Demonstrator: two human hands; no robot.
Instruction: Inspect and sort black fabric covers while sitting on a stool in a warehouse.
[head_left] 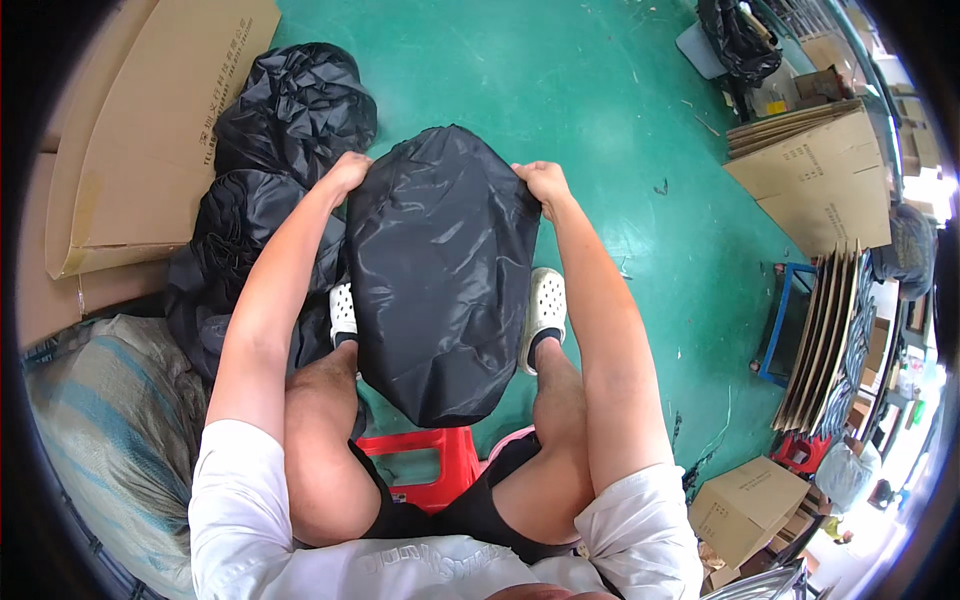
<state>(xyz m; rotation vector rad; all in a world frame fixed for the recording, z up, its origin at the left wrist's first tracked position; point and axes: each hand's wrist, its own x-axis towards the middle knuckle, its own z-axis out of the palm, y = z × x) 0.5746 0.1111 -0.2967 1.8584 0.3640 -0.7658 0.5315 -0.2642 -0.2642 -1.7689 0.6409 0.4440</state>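
The green floor (560, 90) takes up most of the view and runs under everything else. To your left, large flattened cardboard sheets (150, 120) lean at the edge of it, and below them lies a woven sack (110, 420) in grey and blue stripes. Between the cardboard and your left leg sits a pile of black fabric bundles (285, 110), heaped one against another and touching the sack's upper edge.

You sit on a red plastic stool (430, 465), knees apart, with both feet in white clogs (546, 305) flat on the floor. The black fabric cover (440, 270) hangs between your knees, stretched out in front of you from its top edge and tapering to a rounded lower end just above the stool. It hides most of the left clog.

Your left hand (348, 172) is closed on the cover's upper left corner, fingers curled over the edge. Your right hand (540, 182) is closed on the upper right corner in the same manner. Both arms are extended and the cloth is taut between the two grips.

To your right, more folded cardboard (815, 175) stands stacked, with a blue trolley frame (780, 320) beside upright sheets, and a small closed carton (745, 505) near your right elbow.
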